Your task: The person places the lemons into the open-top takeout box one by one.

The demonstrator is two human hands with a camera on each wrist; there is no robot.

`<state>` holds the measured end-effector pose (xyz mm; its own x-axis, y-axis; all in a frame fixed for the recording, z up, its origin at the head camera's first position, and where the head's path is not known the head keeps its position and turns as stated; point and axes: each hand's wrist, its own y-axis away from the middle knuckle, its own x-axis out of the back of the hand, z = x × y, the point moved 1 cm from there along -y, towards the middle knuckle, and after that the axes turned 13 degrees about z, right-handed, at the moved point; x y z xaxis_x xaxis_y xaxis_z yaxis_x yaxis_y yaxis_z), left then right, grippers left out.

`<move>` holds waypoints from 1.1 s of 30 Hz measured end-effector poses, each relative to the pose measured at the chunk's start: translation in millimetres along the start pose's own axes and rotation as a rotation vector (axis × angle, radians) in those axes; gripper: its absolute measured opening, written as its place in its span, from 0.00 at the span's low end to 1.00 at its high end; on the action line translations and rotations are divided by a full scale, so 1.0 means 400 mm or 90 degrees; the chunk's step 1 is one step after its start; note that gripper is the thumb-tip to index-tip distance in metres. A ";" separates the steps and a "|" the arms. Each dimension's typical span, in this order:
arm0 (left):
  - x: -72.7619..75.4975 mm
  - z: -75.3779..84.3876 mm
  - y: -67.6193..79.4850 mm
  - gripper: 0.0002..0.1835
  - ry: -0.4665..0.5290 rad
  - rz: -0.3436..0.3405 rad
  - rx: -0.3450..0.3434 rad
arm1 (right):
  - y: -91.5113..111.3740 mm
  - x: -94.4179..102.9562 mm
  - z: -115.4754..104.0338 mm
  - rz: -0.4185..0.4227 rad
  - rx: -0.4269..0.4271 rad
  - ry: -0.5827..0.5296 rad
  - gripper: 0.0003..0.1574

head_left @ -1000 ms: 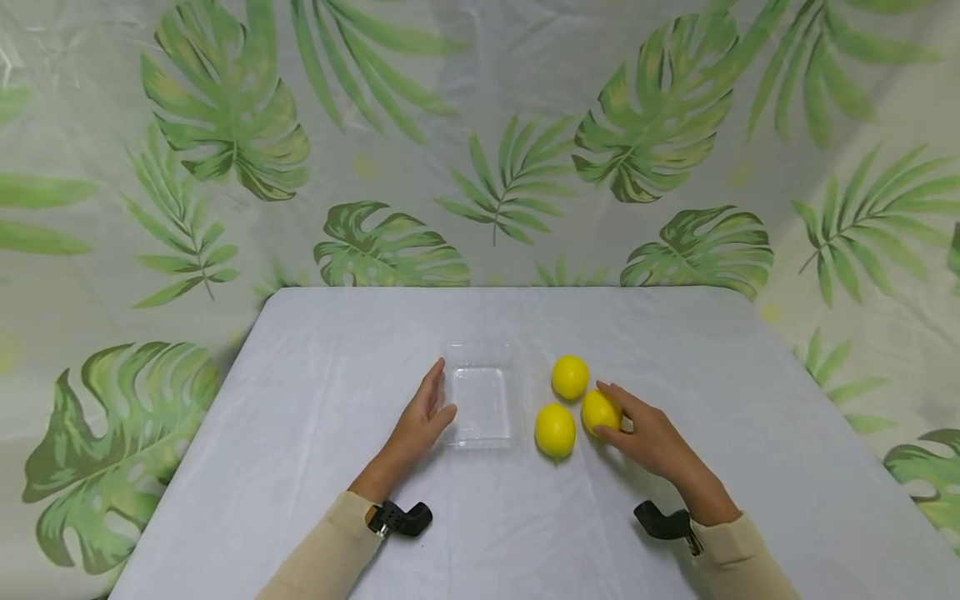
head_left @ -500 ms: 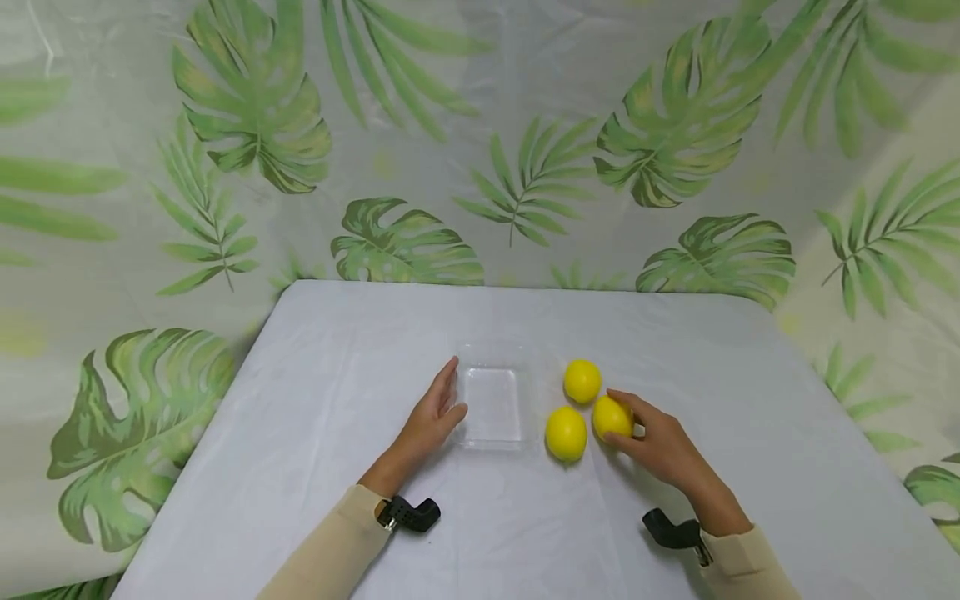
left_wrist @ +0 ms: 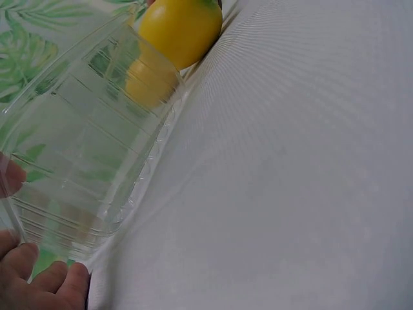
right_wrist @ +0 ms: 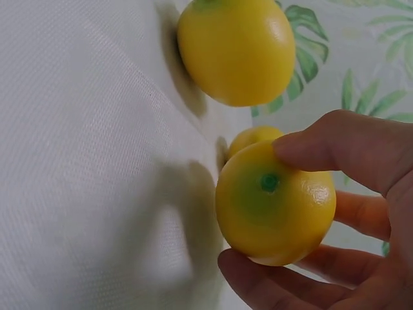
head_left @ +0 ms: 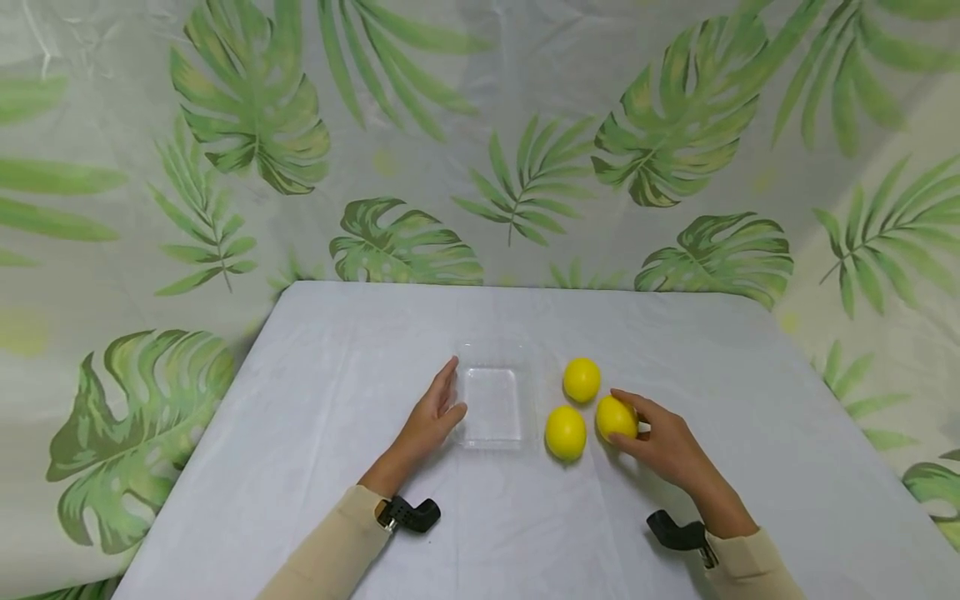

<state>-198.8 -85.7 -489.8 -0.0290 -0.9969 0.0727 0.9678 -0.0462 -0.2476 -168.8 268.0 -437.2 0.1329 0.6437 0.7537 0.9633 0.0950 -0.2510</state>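
Note:
My right hand (head_left: 666, 442) holds a yellow lemon (head_left: 617, 418) between thumb and fingers, at the right of a group on the table. In the right wrist view, the held lemon (right_wrist: 277, 206) shows a green-tinged stem end, with a shadow beside it on the cloth. Two more lemons lie just left of it, a far one (head_left: 582, 380) and a near one (head_left: 566, 432). A clear plastic container (head_left: 491, 404) stands left of the fruit. At its left side, my left hand (head_left: 429, 421) grips the wall, thumb at the rim and fingers along the outside.
A white cloth (head_left: 337, 375) covers the table. Behind it hangs a leaf-printed curtain (head_left: 420, 150). Black wrist cameras sit on the left wrist (head_left: 411, 515) and the right wrist (head_left: 675, 531), near the beige sleeves.
The head view has shifted slightly. My right hand has drawn the held lemon a little to the right, widening its gap from the other two. My left hand stays at the container.

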 end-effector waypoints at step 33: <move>0.003 0.077 0.017 0.37 0.015 -0.019 0.020 | -0.044 0.004 -0.117 0.069 0.134 -0.072 0.41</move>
<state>-184.6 -85.1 -461.8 -0.0631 -0.9964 0.0560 0.9739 -0.0738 -0.2149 -174.6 231.7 -403.1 0.1945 0.7382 0.6459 0.8733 0.1695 -0.4567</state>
